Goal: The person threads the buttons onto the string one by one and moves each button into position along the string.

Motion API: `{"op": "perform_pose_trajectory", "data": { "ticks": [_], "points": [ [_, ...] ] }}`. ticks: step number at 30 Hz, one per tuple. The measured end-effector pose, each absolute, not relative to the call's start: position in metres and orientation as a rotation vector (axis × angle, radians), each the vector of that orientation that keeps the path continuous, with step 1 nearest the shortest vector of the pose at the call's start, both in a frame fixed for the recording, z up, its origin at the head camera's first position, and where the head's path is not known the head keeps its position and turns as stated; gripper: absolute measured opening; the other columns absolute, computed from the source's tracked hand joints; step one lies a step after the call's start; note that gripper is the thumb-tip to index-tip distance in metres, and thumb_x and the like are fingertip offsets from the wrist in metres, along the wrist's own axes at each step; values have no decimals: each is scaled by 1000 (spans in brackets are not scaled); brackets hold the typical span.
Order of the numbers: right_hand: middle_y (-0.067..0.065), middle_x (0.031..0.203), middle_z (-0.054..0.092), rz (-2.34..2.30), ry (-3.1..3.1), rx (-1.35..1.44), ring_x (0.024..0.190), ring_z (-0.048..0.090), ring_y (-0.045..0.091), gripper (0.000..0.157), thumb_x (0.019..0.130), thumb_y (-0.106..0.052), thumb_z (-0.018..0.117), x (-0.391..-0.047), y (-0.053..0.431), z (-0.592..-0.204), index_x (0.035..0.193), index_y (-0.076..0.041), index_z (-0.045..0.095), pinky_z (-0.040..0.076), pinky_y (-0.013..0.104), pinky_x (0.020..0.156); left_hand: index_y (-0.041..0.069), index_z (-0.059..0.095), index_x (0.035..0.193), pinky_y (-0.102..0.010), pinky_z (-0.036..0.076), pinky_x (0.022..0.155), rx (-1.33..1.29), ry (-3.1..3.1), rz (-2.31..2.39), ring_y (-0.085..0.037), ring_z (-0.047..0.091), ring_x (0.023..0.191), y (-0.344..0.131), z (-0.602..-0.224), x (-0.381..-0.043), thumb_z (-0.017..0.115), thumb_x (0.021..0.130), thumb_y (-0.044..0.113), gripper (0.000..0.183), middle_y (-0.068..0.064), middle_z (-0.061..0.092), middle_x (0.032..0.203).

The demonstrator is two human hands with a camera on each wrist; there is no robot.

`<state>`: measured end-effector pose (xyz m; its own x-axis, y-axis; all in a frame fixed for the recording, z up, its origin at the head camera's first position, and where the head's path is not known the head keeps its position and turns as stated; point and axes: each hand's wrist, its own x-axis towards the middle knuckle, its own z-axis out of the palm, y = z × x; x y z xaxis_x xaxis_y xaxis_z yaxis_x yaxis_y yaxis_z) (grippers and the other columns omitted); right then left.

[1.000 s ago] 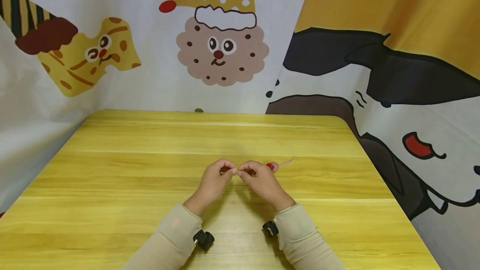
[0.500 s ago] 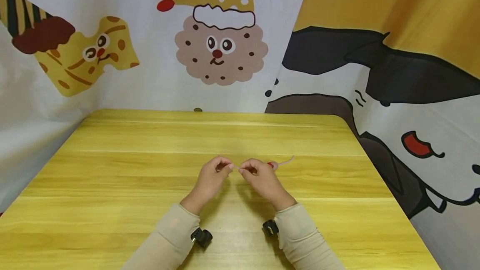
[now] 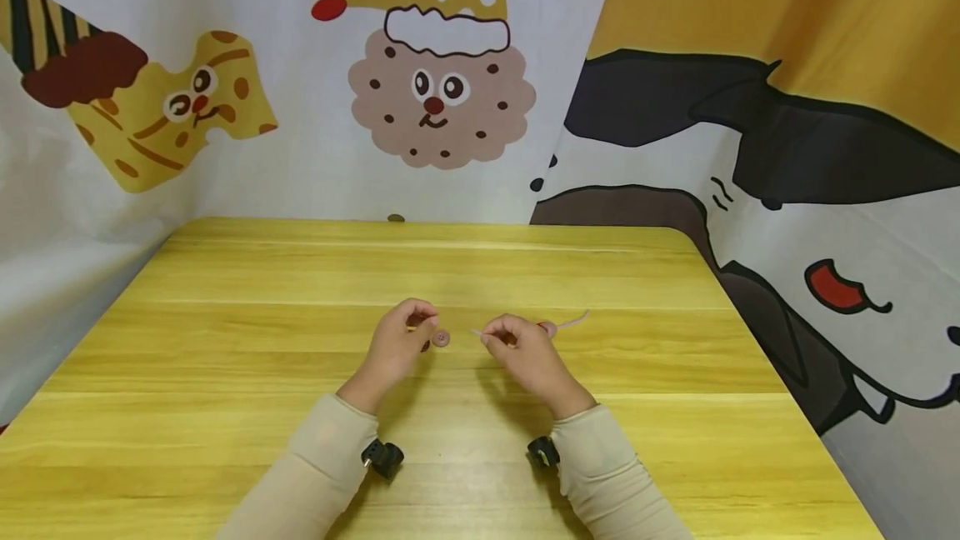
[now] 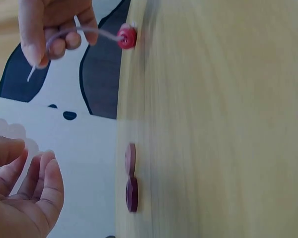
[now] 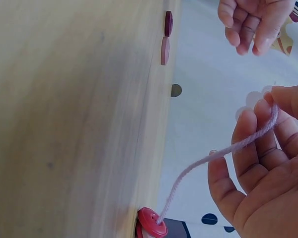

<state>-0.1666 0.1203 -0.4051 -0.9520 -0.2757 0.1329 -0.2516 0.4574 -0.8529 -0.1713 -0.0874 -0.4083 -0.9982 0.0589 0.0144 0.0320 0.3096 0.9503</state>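
Observation:
My right hand (image 3: pixel 528 361) pinches a pink yarn string (image 5: pixel 228 148) between thumb and fingertips, with a short pale end sticking out past them. From the pinch the string runs down to a red button (image 5: pixel 152 222), threaded through it; a paler button sits against the red one at the table. My left hand (image 3: pixel 392 348) holds nothing, its thumb and fingers apart and loosely bent. Close by its fingertips in the head view lie a pink button (image 3: pixel 441 338) and a dark red button (image 4: pixel 132 194), side by side on the table.
The wooden table (image 3: pixel 262 440) carries everything. Beyond the threaded buttons, the string's other tail (image 3: pixel 576 321) trails to the right. A patterned curtain (image 3: pixel 300 182) hangs behind the table and along its sides.
My left hand has parted from the string end and moved left, bringing the two loose buttons into sight in the head view. The right hand stays almost in place, still pinching the string.

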Motion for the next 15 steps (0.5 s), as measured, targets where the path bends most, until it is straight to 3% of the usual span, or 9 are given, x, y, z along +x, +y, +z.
{"op": "perform_pose_trajectory", "data": {
  "ticks": [3, 10, 15],
  "points": [
    [7, 89, 68, -1552, 2656, -470, 83, 54, 17, 7, 93, -10, 64, -167, 120, -406, 96, -5, 68, 18, 44, 95, -3, 59, 115, -42, 54, 73, 58, 2547, 1790, -35, 65, 82, -93, -408, -174, 56, 98, 9, 21, -18, 61, 103],
    [2, 90, 67, -1538, 2658, -444, 86, 54, 15, 9, 94, -12, 63, -166, 120, -405, 98, -6, 68, 36, 39, 85, -2, 60, 113, -40, 50, 82, 125, 2701, 1603, -28, 57, 103, -103, -405, -179, 58, 96, 8, 20, -14, 62, 110],
    [-1, 89, 67, -1540, 2651, -438, 86, 54, 15, 9, 94, -12, 63, -166, 120, -405, 98, -6, 68, 38, 38, 84, -4, 59, 113, -38, 51, 80, 155, 2692, 1557, -31, 57, 105, -108, -407, -182, 60, 95, 7, 22, -17, 62, 113]
  ]
}}
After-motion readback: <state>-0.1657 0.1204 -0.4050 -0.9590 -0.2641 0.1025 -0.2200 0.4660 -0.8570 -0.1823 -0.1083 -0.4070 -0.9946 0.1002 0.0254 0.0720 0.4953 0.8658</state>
